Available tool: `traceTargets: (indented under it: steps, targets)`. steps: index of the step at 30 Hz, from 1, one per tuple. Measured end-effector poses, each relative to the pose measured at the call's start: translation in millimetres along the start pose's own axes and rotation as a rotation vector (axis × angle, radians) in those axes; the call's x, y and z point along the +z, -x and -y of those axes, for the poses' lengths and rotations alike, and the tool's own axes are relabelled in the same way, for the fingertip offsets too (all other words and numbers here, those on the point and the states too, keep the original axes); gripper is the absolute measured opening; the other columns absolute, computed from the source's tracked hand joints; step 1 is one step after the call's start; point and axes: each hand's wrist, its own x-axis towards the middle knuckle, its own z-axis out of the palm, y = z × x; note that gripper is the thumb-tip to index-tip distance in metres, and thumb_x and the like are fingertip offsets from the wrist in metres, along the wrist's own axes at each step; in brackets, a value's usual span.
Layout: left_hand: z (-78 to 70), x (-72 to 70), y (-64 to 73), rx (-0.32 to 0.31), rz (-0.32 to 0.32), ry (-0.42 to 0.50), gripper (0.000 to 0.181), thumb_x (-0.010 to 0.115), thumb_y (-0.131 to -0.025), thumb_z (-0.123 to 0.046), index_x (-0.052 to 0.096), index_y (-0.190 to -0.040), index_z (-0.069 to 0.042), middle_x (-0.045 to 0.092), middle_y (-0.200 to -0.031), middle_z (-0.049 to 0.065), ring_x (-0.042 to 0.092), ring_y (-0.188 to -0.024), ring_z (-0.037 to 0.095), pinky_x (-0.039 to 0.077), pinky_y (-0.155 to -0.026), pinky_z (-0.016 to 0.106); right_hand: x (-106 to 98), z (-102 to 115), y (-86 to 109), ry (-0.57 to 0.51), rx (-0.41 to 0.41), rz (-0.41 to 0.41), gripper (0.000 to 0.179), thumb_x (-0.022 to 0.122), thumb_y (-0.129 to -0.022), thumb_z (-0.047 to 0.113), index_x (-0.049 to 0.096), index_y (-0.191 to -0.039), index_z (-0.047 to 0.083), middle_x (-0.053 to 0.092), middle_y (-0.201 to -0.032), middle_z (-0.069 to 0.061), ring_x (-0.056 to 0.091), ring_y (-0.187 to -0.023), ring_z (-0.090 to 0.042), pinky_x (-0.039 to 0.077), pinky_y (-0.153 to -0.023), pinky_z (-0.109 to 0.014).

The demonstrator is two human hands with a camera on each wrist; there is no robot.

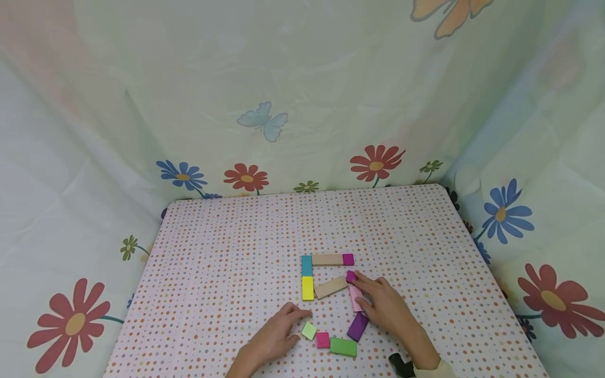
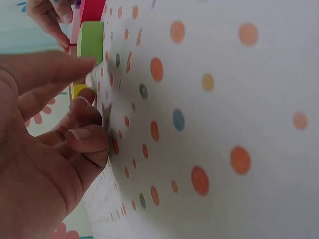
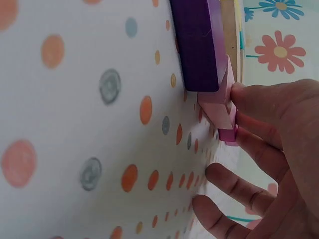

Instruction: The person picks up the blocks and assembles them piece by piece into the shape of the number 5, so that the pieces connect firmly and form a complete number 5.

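In the head view, my right hand (image 1: 385,304) touches a pale pink block (image 1: 355,299) with its thumb, while its index finger reaches a small magenta block (image 1: 351,276) just beyond. The right wrist view shows the thumb on the pink block (image 3: 219,109) and the other fingers spread. A dark purple block (image 3: 197,47) lies against the pink one's near end. My left hand (image 1: 276,333) rests low over the table, fingers loosely bent and holding nothing. Its fingertips are beside a light green block (image 1: 309,331), followed by a hot pink block (image 1: 323,340) and a longer green block (image 1: 343,347).
Farther back, a blue block (image 1: 306,265) and a yellow block (image 1: 308,289) form a column. A plain wooden block (image 1: 327,260) runs right to another magenta block (image 1: 348,259). A second wooden block (image 1: 331,287) slants below it. The table (image 1: 227,252) has a dotted cover.
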Motion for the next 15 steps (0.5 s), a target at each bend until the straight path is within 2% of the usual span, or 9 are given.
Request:
traceTargets:
  steps: [2, 5, 11, 15]
  targets:
    - [0.9, -2.2, 1.7, -0.025, -0.005, 0.016, 0.056, 0.071, -0.095, -0.008, 0.060, -0.148, -0.024, 0.058, -0.128, -0.004, 0.046, -0.078, -0.001, 0.045, -0.069, 0.017, -2, 2, -0.3, 0.028, -0.014, -0.008, 0.048, 0.080, -0.094, 0.023, 0.070, -0.140, 0.013, 0.061, -0.156, -0.005, 0.064, -0.107, -0.024, 0.058, -0.081, -0.043]
    - [2.6, -5.3, 2.4, -0.061, -0.046, 0.031, 0.055, 0.069, -0.097, -0.012, 0.059, -0.149, -0.023, 0.059, -0.128, -0.004, 0.047, -0.076, 0.000, 0.045, -0.066, 0.018, -4, 5, -1.8, 0.076, -0.039, -0.027, 0.047, 0.081, -0.093, 0.021, 0.072, -0.137, 0.011, 0.064, -0.153, -0.008, 0.066, -0.107, -0.026, 0.059, -0.082, -0.045]
    - [3.5, -16.6, 1.0, -0.045, -0.118, 0.019, 0.046, 0.070, -0.100, -0.018, 0.062, -0.145, -0.017, 0.064, -0.125, 0.001, 0.045, -0.072, -0.003, 0.044, -0.064, 0.017, -3, 11, -8.3, 0.166, -0.063, -0.083, 0.036, 0.078, -0.096, 0.023, 0.076, -0.129, 0.009, 0.070, -0.143, -0.013, 0.065, -0.111, -0.029, 0.059, -0.082, -0.045]
    - [3.7, -28.4, -4.9, -0.054, -0.167, -0.014, 0.045, 0.070, -0.101, -0.020, 0.062, -0.145, -0.015, 0.065, -0.126, 0.003, 0.051, -0.075, 0.004, 0.045, -0.064, 0.019, 0, 12, -13.6, 0.180, -0.060, -0.125, 0.027, 0.076, -0.097, 0.025, 0.079, -0.118, 0.007, 0.069, -0.138, -0.015, 0.063, -0.119, -0.033, 0.058, -0.087, -0.051]
